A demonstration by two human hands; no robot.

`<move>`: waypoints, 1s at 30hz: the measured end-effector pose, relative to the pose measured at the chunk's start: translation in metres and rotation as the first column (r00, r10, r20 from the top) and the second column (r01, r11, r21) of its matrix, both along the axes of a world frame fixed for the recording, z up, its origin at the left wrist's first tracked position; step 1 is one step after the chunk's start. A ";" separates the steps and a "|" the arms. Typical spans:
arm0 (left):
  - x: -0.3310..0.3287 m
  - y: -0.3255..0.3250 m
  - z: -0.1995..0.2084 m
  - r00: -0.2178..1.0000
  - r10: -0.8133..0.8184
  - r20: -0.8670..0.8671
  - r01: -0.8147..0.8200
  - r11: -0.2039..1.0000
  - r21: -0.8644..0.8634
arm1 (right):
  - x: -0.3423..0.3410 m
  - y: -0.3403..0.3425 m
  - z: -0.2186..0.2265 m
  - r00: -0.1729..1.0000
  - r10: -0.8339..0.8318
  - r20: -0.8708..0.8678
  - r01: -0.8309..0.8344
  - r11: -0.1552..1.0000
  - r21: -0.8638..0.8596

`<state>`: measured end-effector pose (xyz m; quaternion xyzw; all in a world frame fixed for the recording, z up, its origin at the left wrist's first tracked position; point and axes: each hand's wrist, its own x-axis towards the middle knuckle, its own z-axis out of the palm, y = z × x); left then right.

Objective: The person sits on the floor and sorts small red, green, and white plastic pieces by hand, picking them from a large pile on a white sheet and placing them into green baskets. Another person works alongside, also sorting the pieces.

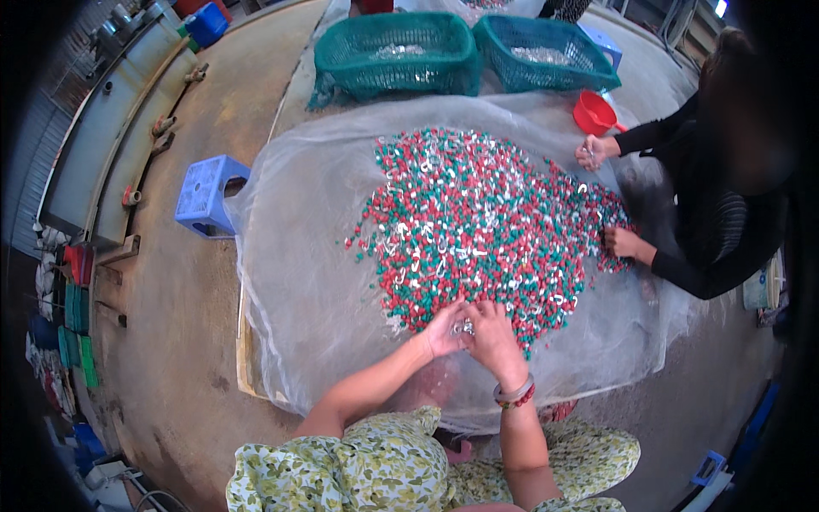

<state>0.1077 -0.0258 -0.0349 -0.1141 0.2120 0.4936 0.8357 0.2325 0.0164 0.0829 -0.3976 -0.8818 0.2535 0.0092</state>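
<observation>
Before me spreads a wide pile of small red, green and white pieces, with shiny silver hook-shaped bits mixed in. It lies on a translucent sheet. At the pile's near edge my left hand is cupped around a few small silvery metal pieces. Against it, my right hand has its fingers bent inward over those pieces. Whatever sits between the right fingertips is hidden. A bracelet circles my right wrist.
Two green mesh baskets with silvery contents stand at the far side. Near them lies a red scoop. A person in black sits at the right, both hands at the pile. A blue plastic stool stands left of the sheet.
</observation>
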 end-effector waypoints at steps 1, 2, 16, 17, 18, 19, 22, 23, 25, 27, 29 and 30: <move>0.006 0.001 0.007 0.998 0.061 -0.019 -0.061 0.998 -0.030 | -0.001 -0.002 0.011 0.998 -0.010 -0.061 0.013 0.999 0.046; 0.008 0.004 0.014 0.994 0.109 -0.024 -0.111 0.989 -0.100 | -0.002 -0.002 0.023 0.992 -0.017 -0.122 0.028 0.996 0.089; -0.145 0.264 0.206 0.768 0.587 -0.257 -0.434 0.772 0.464 | 0.041 0.026 0.028 0.854 -0.343 -0.390 0.362 0.932 -0.026; -0.127 0.253 0.187 0.776 0.493 -0.392 -0.311 0.841 0.443 | 0.049 0.029 0.017 0.840 -0.338 -0.424 0.381 0.924 0.019; -0.117 0.247 0.167 0.776 0.396 -0.492 -0.174 0.883 0.436 | 0.059 0.031 0.002 0.831 -0.342 -0.439 0.400 0.915 0.044; -0.104 0.235 0.131 0.773 0.267 -0.576 -0.036 0.924 0.380 | 0.070 0.042 -0.016 0.801 -0.260 -0.539 0.386 0.912 0.134; -0.047 0.148 0.057 0.390 0.049 -0.919 0.360 0.911 0.201 | 0.115 0.055 -0.035 0.783 -0.480 -0.396 0.556 0.825 0.099; -0.030 0.138 0.058 0.160 0.121 -0.980 0.501 0.845 0.187 | 0.127 0.062 -0.032 0.721 -0.574 -0.388 0.634 0.772 0.038; 0.015 0.112 0.040 -0.002 0.334 -0.943 0.762 0.611 0.215 | 0.164 0.071 -0.027 0.618 -0.785 -0.042 0.776 0.618 -0.127; 0.060 0.097 0.031 -0.096 0.549 -0.830 0.938 0.329 0.109 | 0.209 0.066 -0.064 0.594 -0.799 0.094 0.804 0.589 -0.078; 0.087 0.077 0.014 -0.123 0.798 -0.590 0.990 0.140 -0.017 | 0.217 0.061 -0.092 0.593 -0.787 0.171 0.804 0.589 -0.078; 0.092 0.069 0.005 -0.117 0.835 -0.537 0.992 0.119 -0.030 | 0.206 0.060 -0.097 0.597 -0.778 0.197 0.801 0.590 -0.101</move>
